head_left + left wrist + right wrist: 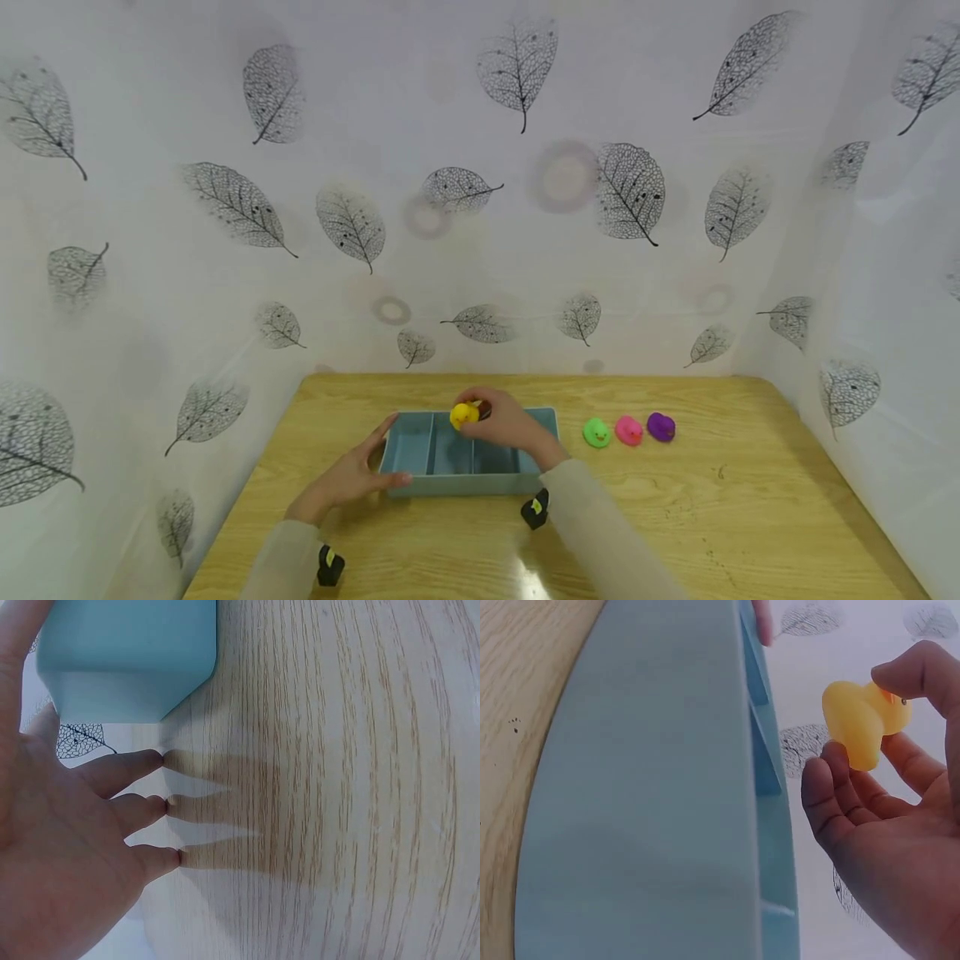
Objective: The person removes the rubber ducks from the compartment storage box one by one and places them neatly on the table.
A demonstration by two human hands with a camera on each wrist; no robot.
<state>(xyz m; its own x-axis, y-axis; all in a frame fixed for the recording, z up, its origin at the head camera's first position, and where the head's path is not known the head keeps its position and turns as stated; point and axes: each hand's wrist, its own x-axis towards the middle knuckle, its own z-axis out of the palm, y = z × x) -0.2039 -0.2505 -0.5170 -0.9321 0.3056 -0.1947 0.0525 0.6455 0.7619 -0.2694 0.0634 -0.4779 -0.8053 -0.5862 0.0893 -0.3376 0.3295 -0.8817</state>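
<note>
A yellow rubber duck (463, 415) is pinched in my right hand (504, 421), above the second compartment from the left of a blue divided box (480, 485). In the right wrist view the duck (859, 720) sits between thumb and fingertips, above the box rim. My left hand (352, 473) holds the box at its left end, with thumb at the front wall and index finger at the back corner. Its other fingers (139, 814) spread outward beside the box in the left wrist view, tips down at the table. The right forearm partly hides the rightmost compartment.
Right of the box, a green duck (596, 432), a pink duck (629, 430) and a purple duck (662, 427) stand in a row on the wooden table (750, 500). A white leaf-patterned curtain (525, 250) encloses the table's back and sides. Each wrist wears a small black device (536, 509).
</note>
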